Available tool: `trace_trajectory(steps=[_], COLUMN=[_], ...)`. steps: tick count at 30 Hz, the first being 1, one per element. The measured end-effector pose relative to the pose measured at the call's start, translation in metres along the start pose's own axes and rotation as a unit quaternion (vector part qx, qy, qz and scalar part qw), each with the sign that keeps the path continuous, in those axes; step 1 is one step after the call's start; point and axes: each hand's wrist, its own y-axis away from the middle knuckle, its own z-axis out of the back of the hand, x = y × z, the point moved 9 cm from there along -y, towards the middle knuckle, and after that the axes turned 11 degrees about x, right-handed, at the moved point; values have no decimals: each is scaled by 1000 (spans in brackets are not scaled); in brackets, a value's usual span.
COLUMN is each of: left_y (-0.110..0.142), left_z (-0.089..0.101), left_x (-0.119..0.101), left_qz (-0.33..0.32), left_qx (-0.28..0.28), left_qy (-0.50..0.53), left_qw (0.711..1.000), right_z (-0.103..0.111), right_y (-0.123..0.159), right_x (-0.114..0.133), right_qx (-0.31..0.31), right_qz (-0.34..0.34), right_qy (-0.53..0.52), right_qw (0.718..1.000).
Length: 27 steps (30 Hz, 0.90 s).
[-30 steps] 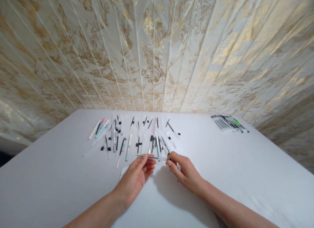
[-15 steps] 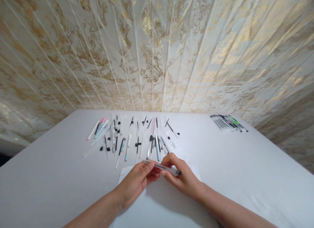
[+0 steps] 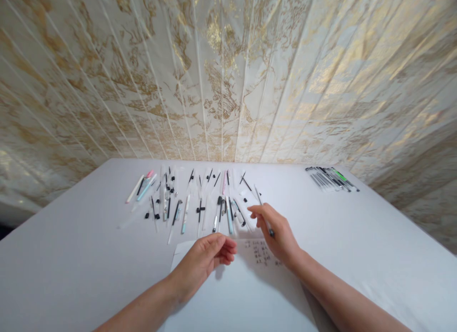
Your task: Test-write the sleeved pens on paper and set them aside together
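Note:
My right hand (image 3: pixel 276 231) holds a clear pen (image 3: pixel 263 209) with a black tip; the pen points away from me, over the near edge of a spread of pen parts (image 3: pixel 194 199). My left hand (image 3: pixel 209 257) hovers over a white sheet of paper (image 3: pixel 246 284), its fingers loosely curled with nothing in them. The paper bears small black scribbles (image 3: pixel 262 253) near my right hand. The spread consists of several barrels, refills, caps and small black pieces, laid out in rows on the white table (image 3: pixel 64 265).
A bundle of assembled pens (image 3: pixel 332 179), one of them green, lies at the far right of the table. A white and gold patterned wall (image 3: pixel 228 75) rises right behind the table's far edge.
My left hand has let go of the pen. My right hand has swung it from lying crosswise between both hands to pointing away from me, and has moved to the right, baring the scribbles on the paper.

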Motion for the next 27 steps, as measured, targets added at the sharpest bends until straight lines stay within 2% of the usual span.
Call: trace_trajectory(steps=[3,5,12,14,16,19,21,24,27], left_y=[1,2,1,1,1,1,1,0,-2], left_z=[1,0,-1,0,-1,-2,-2,-3,-7], left_x=[0,0,-1,0,-1,-1,-1,-1,-2], left_qz=[4,3,6,7,7,12,16,13,2], left_qx=[-3,-3,-4,-5,-6,-6,-9,-7,20], left_qy=[0,-4,-30,-31,-29,-23,-15,-15,-47], left_qw=[1000,1000,1000,999,1000,1000,1000,1000,999], right_z=[2,-4,-16,-10,2,19,17,-8,-33], right_y=[-4,-6,-13,-13,-10,-3,1,5,7], right_x=[-37,-49,-55,-57,-56,-41,-22,11,37], right_qx=[2,29,52,40,1,-68,-75,-11,51], right_qz=[-109,-144,-181,-186,-186,-151,-107,-28,27], right_qy=[93,123,181,168,143,84,36,-18,-28], right_qw=[990,982,965,967,972,983,991,999,998])
